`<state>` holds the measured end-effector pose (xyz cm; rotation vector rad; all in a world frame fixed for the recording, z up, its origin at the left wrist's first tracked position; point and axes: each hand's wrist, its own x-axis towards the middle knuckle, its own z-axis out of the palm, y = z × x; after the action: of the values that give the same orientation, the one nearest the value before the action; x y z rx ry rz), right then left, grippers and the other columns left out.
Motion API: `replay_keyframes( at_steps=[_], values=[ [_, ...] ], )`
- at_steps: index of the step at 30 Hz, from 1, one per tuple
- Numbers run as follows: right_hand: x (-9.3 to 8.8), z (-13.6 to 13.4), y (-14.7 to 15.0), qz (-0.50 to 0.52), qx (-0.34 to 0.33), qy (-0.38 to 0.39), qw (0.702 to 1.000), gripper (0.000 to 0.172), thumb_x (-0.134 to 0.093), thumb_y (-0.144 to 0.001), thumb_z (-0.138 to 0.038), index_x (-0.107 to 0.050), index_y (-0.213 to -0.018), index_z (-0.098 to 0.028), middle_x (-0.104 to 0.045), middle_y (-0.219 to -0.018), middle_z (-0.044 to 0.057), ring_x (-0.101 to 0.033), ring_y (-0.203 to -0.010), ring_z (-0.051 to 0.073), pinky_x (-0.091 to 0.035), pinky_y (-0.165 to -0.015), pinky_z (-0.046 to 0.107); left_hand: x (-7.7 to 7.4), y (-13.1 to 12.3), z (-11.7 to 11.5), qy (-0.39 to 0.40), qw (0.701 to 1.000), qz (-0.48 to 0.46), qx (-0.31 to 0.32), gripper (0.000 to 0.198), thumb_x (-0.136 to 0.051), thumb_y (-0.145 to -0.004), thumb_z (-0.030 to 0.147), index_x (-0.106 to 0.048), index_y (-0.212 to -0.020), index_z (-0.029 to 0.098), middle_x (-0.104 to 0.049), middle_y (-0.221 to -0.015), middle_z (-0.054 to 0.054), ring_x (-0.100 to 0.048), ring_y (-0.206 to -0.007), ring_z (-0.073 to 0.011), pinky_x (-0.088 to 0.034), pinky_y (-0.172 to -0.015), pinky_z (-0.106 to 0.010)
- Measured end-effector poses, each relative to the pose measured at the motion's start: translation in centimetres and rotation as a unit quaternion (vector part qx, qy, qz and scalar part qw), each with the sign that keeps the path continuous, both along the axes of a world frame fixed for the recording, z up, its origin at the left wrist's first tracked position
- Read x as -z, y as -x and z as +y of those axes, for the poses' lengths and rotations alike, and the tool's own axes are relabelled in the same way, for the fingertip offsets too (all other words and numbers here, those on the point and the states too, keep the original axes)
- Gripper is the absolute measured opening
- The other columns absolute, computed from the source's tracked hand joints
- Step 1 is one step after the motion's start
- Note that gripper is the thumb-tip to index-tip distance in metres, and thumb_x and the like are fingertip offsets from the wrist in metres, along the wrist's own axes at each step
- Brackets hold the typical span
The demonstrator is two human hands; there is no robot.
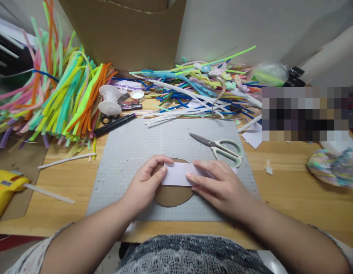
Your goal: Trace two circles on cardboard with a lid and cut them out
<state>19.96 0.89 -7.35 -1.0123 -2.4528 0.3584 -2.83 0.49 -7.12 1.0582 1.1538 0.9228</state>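
A white paper strip (178, 175) lies across a round brown cardboard disc (173, 197). At the strip's left end, my left hand (146, 180) pinches it between thumb and fingers. My right hand (220, 186) covers much of its right part, with fingers on the top face and along the lower edge; the far right end pokes out past the knuckles. Under the disc is a grey cutting mat (127, 152). Scissors (222, 147) with pale green handles lie on the mat just beyond my right hand, blades partly apart.
Bundled pipe cleaners (67, 91) fill the left; loose ones (187, 89) lie behind the mat. Nearby are a spool (110, 99) and black marker (115, 125). A yellow glue gun (7, 190) with a glue stick sits left. A cardboard box (130, 38) stands behind.
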Motion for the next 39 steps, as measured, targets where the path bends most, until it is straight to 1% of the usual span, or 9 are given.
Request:
replay_keyframes(
  at_steps=[5, 19, 22, 26, 27, 29, 31, 33, 39],
  values=[
    [0.1, 0.0, 0.0, 0.002, -0.005, -0.003, 1.0, 0.027, -0.058, -0.085, -0.023, -0.063, -0.111, -0.024, -0.057, -0.119, 0.01, -0.053, -0.099, 0.023, -0.045, -0.081, 0.042, -0.4, -0.1, -0.1, -0.009, 1.0, 0.029, 0.008, 0.026, -0.054, -0.087, 0.027, -0.057, -0.112, 0.027, -0.06, -0.113, -0.002, -0.051, -0.105, -0.02, -0.036, -0.09, -0.031],
    [-0.1, -0.4, 0.1, -0.015, -0.008, 0.004, 1.0, 0.028, -0.056, -0.086, -0.022, -0.06, -0.114, -0.025, -0.056, -0.121, 0.009, -0.052, -0.1, 0.023, -0.044, -0.083, 0.042, -0.3, -0.2, -0.1, 0.013, 0.999, 0.03, -0.005, 0.021, -0.054, -0.087, 0.028, -0.06, -0.107, 0.026, -0.064, -0.105, -0.001, -0.054, -0.095, -0.0183, -0.039, -0.084, -0.03],
    [0.0, -0.4, 0.1, -0.011, -0.004, 0.01, 1.0, 0.034, -0.055, -0.086, -0.023, -0.053, -0.12, -0.024, -0.055, -0.122, 0.01, -0.052, -0.104, 0.024, -0.043, -0.085, 0.043, -0.4, -0.2, -0.2, 0.014, 1.0, 0.025, -0.01, 0.022, -0.055, -0.086, 0.028, -0.061, -0.107, 0.025, -0.064, -0.105, -0.001, -0.055, -0.095, -0.019, -0.039, -0.083, -0.031],
    [-0.2, -0.5, -0.1, 0.025, 0.046, 0.006, 0.999, 0.055, -0.06, -0.081, -0.035, -0.04, -0.13, -0.018, -0.055, -0.121, 0.014, -0.05, -0.11, 0.028, -0.037, -0.09, 0.049, -0.5, -0.1, -0.2, 0.012, 1.0, 0.017, -0.013, 0.023, -0.055, -0.086, 0.029, -0.06, -0.108, 0.026, -0.065, -0.105, -0.001, -0.055, -0.095, -0.0191, -0.04, -0.083, -0.03],
    [-0.3, -0.4, -0.1, 0.035, 0.066, 0.006, 0.997, 0.057, -0.061, -0.081, -0.037, -0.039, -0.129, -0.017, -0.056, -0.121, 0.014, -0.051, -0.109, 0.029, -0.036, -0.091, 0.05, -0.6, -0.1, -0.2, 0.014, 1.0, 0.012, -0.014, 0.023, -0.056, -0.086, 0.029, -0.06, -0.108, 0.026, -0.065, -0.104, -0.001, -0.055, -0.094, -0.0189, -0.04, -0.082, -0.03],
    [-0.5, -0.4, -0.3, 0.051, 0.098, 0.019, 0.994, 0.047, -0.058, -0.082, -0.034, -0.045, -0.123, -0.017, -0.06, -0.114, 0.013, -0.055, -0.103, 0.026, -0.038, -0.088, 0.047, -0.6, 0.0, -0.2, 0.02, 1.0, 0.005, -0.016, 0.023, -0.056, -0.086, 0.03, -0.06, -0.108, 0.026, -0.065, -0.102, -0.001, -0.055, -0.092, -0.0187, -0.04, -0.08, -0.029],
    [-0.9, -0.2, -0.6, 0.06, 0.113, 0.055, 0.99, 0.028, -0.055, -0.085, -0.029, -0.054, -0.111, -0.019, -0.066, -0.101, 0.008, -0.06, -0.092, 0.022, -0.043, -0.081, 0.04, -0.6, 0.0, -0.1, 0.032, 0.999, 0.0, -0.01, 0.023, -0.057, -0.085, 0.03, -0.06, -0.108, 0.026, -0.066, -0.1, -0.001, -0.055, -0.089, -0.0183, -0.039, -0.077, -0.028],
    [-1.3, 0.0, -0.8, 0.056, 0.117, 0.121, 0.984, 0.017, -0.053, -0.086, -0.026, -0.061, -0.1, -0.021, -0.069, -0.091, 0.004, -0.062, -0.082, 0.018, -0.046, -0.072, 0.033, -0.6, 0.0, -0.1, 0.047, 0.999, -0.008, 0.009, 0.022, -0.057, -0.085, 0.03, -0.061, -0.107, 0.026, -0.066, -0.099, -0.001, -0.055, -0.087, -0.0178, -0.039, -0.074, -0.028],
    [-1.7, 0.1, -0.5, 0.067, 0.052, 0.36, 0.929, 0.012, -0.054, -0.084, -0.022, -0.065, -0.089, -0.022, -0.07, -0.081, 0.0, -0.064, -0.071, 0.013, -0.049, -0.06, 0.024, -0.5, -0.3, -0.4, 0.065, 0.994, 0.021, 0.083, 0.022, -0.056, -0.085, 0.029, -0.063, -0.105, 0.026, -0.063, -0.09, -0.002, -0.052, -0.077, -0.0166, -0.038, -0.067, -0.027]
  ],
)
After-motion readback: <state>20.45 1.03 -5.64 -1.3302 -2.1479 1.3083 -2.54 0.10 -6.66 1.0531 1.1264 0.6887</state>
